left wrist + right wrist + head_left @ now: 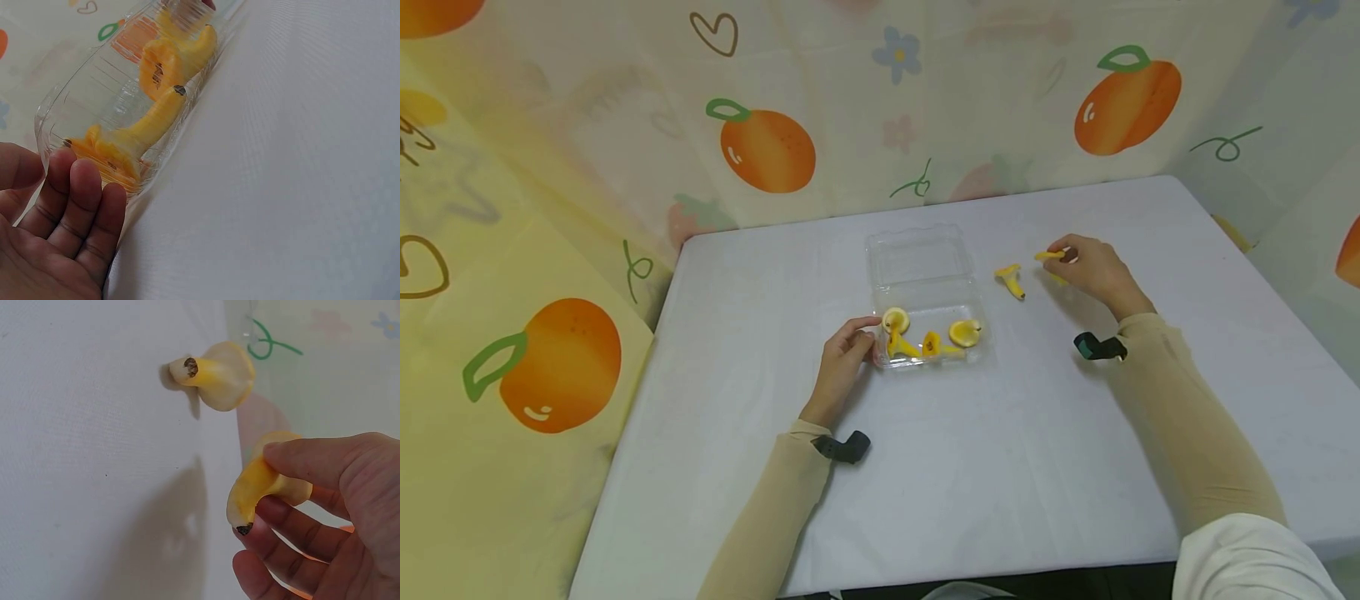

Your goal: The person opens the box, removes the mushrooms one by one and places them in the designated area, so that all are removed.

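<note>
My right hand (pixel 1093 271) pinches a yellow trumpet-shaped mushroom (pixel 250 487) between thumb and fingers, its dark stem end pointing down. The mushroom is held above the table, right of the box. A second yellow mushroom (pixel 1011 281) lies on the cloth between that hand and the box. At the left end of a clear plastic box (pixel 880 340), my left hand (pixel 844 358) grips the side near the front corner. Inside the box lie several similar mushrooms (pixel 153 122), some cap up and some on their sides.
The box's transparent lid (pixel 921 257) is folded back, away from me. A white cloth covers the table (pixel 1000 467). Behind and beside it hangs a curtain (pixel 842 108) printed with oranges, hearts and flowers. Dark wrist cameras (pixel 846 447) are strapped to both sleeves.
</note>
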Available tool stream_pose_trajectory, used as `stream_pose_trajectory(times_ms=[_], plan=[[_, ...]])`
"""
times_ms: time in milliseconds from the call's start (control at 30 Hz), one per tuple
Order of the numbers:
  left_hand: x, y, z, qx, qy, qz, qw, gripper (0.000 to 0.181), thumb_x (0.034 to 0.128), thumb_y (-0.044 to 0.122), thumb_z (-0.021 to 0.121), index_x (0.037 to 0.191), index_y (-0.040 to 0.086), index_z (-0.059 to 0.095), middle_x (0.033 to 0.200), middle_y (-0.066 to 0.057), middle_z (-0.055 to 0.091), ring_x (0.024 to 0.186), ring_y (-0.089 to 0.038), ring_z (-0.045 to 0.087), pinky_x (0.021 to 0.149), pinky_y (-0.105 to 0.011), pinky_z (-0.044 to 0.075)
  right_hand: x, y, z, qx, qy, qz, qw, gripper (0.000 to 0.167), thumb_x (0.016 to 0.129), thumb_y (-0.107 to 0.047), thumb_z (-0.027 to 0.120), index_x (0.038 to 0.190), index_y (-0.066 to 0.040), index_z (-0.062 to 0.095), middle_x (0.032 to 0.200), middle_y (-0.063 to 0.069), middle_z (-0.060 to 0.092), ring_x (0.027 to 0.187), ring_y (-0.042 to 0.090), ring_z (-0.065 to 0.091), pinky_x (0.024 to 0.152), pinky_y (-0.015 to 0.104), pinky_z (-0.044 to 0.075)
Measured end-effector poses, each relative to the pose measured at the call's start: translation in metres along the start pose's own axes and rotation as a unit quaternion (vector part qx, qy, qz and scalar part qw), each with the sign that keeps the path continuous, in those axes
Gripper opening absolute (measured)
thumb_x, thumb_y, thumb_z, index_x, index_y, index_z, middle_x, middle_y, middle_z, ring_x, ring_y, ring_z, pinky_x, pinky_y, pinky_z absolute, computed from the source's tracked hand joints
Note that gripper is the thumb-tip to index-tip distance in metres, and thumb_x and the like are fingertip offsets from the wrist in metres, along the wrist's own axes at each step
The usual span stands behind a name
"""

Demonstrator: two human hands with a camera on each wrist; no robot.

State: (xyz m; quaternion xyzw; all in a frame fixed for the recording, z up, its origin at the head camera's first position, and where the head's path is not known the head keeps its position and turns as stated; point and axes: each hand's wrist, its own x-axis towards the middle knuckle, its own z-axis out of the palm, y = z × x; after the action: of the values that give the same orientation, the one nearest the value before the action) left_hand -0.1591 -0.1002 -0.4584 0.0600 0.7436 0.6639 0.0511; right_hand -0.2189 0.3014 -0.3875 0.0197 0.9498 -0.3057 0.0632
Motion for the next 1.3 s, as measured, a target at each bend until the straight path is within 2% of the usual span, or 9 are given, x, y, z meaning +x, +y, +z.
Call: stream_pose_trajectory(times_ms=[467,833,1300], plan=[[0.000,-0.001,-0.001,-0.012,-0.004,0.000,0.9999,0.030,0.1024,0.007,0.050,0.129,0.004,0.064,0.078,0.003,0.058,0.074,-0.009,0.058,0.075,-0.019,0.053,0.001,0.006,0.005,0.001,-0.003,0.010,0.9999,0.046,0.100,-0.033,0.058,0.136,-0.004,0.055,0.130,0.028,0.057,0.109,0.040,0.055,0.084,0.047,0.047],[0.000,0.000,0.000,-0.014,-0.005,0.005,0.9999,0.031,0.1016,0.006,0.050,0.129,0.006,0.064,0.077,0.003,0.059,0.073,-0.010,0.058,0.075,-0.021,0.053,0.003,0.008,0.006,-0.001,-0.012,0.020,0.9997,0.045,0.101,-0.033,0.057,0.136,-0.005,0.054,0.129,0.027,0.056,0.104,0.038,0.054,0.079,0.043,0.046],[-0.001,0.001,0.000,-0.015,-0.005,0.002,0.9999,0.031,0.1019,0.006,0.049,0.130,0.005,0.063,0.076,0.003,0.058,0.072,-0.009,0.058,0.074,-0.020,0.053,0.005,0.011,0.009,0.007,-0.029,0.042,0.9987,0.049,0.101,-0.033,0.056,0.141,-0.005,0.050,0.133,0.028,0.053,0.109,0.039,0.053,0.085,0.046,0.049]])
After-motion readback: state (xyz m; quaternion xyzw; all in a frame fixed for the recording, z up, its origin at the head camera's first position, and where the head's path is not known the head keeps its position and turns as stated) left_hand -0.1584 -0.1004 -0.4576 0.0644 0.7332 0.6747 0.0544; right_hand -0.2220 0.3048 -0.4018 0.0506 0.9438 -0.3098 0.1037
